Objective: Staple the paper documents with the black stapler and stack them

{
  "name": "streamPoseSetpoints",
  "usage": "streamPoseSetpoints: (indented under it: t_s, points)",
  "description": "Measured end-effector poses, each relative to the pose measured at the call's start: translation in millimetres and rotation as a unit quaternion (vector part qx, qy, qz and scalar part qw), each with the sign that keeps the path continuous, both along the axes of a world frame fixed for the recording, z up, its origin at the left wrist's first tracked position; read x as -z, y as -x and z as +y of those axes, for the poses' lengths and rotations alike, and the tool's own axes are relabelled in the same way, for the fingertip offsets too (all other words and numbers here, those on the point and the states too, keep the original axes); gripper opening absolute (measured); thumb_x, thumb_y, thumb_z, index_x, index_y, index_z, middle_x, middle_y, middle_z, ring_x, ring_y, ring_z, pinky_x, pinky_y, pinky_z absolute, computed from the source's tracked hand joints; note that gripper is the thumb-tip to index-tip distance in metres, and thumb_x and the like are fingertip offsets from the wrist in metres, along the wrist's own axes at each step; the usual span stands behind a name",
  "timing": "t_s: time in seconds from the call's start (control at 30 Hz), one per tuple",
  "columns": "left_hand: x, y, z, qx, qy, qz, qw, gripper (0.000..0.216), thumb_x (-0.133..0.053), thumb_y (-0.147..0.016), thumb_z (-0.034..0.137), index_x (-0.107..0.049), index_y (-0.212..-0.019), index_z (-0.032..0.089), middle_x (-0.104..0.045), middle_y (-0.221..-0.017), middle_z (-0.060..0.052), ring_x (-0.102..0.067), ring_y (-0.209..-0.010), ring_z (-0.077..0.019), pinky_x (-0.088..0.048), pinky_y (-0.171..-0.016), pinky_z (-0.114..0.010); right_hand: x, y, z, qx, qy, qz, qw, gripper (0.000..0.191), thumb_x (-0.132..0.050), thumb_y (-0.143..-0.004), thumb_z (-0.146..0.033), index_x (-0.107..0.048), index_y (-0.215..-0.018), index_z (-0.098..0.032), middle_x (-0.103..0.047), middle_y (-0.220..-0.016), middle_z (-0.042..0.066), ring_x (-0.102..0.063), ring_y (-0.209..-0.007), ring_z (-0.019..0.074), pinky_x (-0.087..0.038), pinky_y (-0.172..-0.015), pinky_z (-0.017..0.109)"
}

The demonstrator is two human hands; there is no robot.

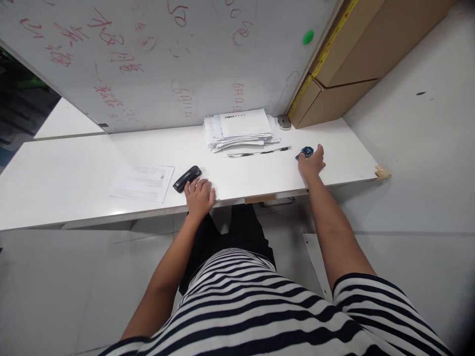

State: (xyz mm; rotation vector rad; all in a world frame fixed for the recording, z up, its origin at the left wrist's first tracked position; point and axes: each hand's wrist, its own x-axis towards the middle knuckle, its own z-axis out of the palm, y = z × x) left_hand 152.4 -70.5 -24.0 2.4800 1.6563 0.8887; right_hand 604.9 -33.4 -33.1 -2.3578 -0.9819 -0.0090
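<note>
My left hand [199, 195] rests on the white table [74, 163] near its front edge, fingers loosely curled, touching the near end of a black stapler [186, 178]. My right hand [312, 160] reaches to the right part of the table and its fingers close on a small blue object [306, 152]. A stack of printed papers [239, 129] lies at the back middle, with a thin black-and-white strip [259, 153] just in front of it. A single printed sheet [143, 183] lies left of the stapler.
A whiteboard [166, 59] with red writing and a green magnet [308, 37] leans at the table's back. Cardboard boxes [345, 64] stand at the back right, a grey mouse [284, 121] beside them. White floor lies below and to the right.
</note>
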Motion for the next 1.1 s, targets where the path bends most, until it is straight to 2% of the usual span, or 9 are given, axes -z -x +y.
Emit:
streamPoseSetpoints:
  t_s: [0.07,0.17,0.23,0.3,0.4,0.5,0.63,0.87,1.1]
  points:
    - [-0.5,0.0,-0.1,0.001,-0.001,0.004,1.000,0.028,-0.050,-0.087,0.032,-0.063,-0.110,0.023,-0.063,-0.122,-0.008,-0.044,-0.129,-0.0294,-0.014,-0.114,-0.050,-5.7,-7.7,8.6,-0.016,0.005,0.010,1.000,0.080,-0.051,-0.077,-0.038,-0.017,-0.146,-0.016,-0.019,-0.156,0.019,-0.024,-0.140,0.0311,-0.029,-0.107,0.055]
    - [-0.6,0.0,-0.1,0.004,-0.003,0.011,1.000,0.028,-0.050,-0.087,0.032,-0.063,-0.110,0.023,-0.063,-0.122,-0.008,-0.044,-0.129,-0.0290,-0.015,-0.114,-0.049,-12.0,-14.8,14.7,-0.046,0.014,-0.022,0.999,0.080,-0.055,-0.076,-0.039,-0.021,-0.145,-0.015,-0.017,-0.156,0.022,-0.023,-0.141,0.0334,-0.029,-0.106,0.056]
    - [-0.1,0.0,0.1,0.000,-0.008,0.013,1.000,0.028,-0.050,-0.087,0.032,-0.063,-0.110,0.023,-0.064,-0.122,-0.008,-0.045,-0.128,-0.0289,-0.015,-0.114,-0.049,-10.7,-12.6,9.2,-0.068,0.002,-0.067,0.995,0.074,-0.056,-0.078,-0.040,-0.027,-0.141,-0.016,-0.024,-0.153,0.023,-0.029,-0.137,0.0344,-0.030,-0.104,0.057]
    - [0.6,0.1,0.5,-0.005,-0.013,0.015,1.000,0.027,-0.050,-0.087,0.032,-0.063,-0.109,0.023,-0.064,-0.121,-0.007,-0.045,-0.127,-0.0287,-0.015,-0.114,-0.049,-4.9,-6.3,-1.8,-0.078,-0.022,-0.100,0.992,0.065,-0.053,-0.081,-0.041,-0.033,-0.137,-0.016,-0.038,-0.145,0.022,-0.039,-0.130,0.0341,-0.033,-0.102,0.056]
    - [1.1,0.1,1.0,-0.002,-0.012,0.019,1.000,0.028,-0.050,-0.087,0.033,-0.063,-0.110,0.023,-0.064,-0.122,-0.007,-0.046,-0.127,-0.0282,-0.016,-0.113,-0.048,6.5,1.6,-15.8,-0.061,-0.039,-0.104,0.992,0.054,-0.049,-0.084,-0.042,-0.040,-0.131,-0.015,-0.058,-0.123,0.020,-0.056,-0.110,0.0327,-0.040,-0.095,0.051]
    - [0.4,-0.3,0.8,0.002,-0.005,0.018,1.000,0.029,-0.050,-0.087,0.033,-0.063,-0.111,0.023,-0.064,-0.122,-0.008,-0.046,-0.127,-0.0278,-0.016,-0.113,-0.048,13.6,1.9,-17.9,-0.052,-0.042,-0.108,0.992,0.046,-0.048,-0.086,-0.041,-0.046,-0.124,-0.015,-0.065,-0.109,0.016,-0.061,-0.096,0.0302,-0.043,-0.089,0.047]
    - [-0.7,-1.0,0.3,-0.006,-0.002,0.016,1.000,0.028,-0.049,-0.088,0.033,-0.063,-0.110,0.023,-0.064,-0.121,-0.008,-0.045,-0.127,-0.0284,-0.016,-0.113,-0.048,13.1,0.0,-14.0,-0.055,-0.045,-0.124,0.990,0.040,-0.048,-0.086,-0.040,-0.053,-0.117,-0.016,-0.065,-0.109,0.014,-0.062,-0.093,0.0284,-0.044,-0.088,0.043]
    - [-2.2,-1.2,-0.2,0.000,0.015,0.003,1.000,0.029,-0.049,-0.087,0.033,-0.063,-0.111,0.023,-0.063,-0.123,-0.008,-0.044,-0.128,-0.0293,-0.015,-0.113,-0.050,5.2,7.7,-17.7,-0.045,0.010,-0.123,0.991,0.044,-0.041,-0.089,-0.041,-0.052,-0.120,-0.013,-0.064,-0.114,0.018,-0.061,-0.100,0.0314,-0.043,-0.089,0.044]
    - [-1.9,-2.1,-0.6,-0.008,0.001,0.012,1.000,0.028,-0.048,-0.088,0.032,-0.063,-0.110,0.023,-0.064,-0.122,-0.008,-0.045,-0.127,-0.0290,-0.015,-0.113,-0.049,1.0,9.8,-18.3,-0.029,0.017,-0.093,0.995,0.053,-0.043,-0.087,-0.043,-0.042,-0.131,-0.013,-0.063,-0.116,0.018,-0.060,-0.102,0.0331,-0.043,-0.089,0.046]
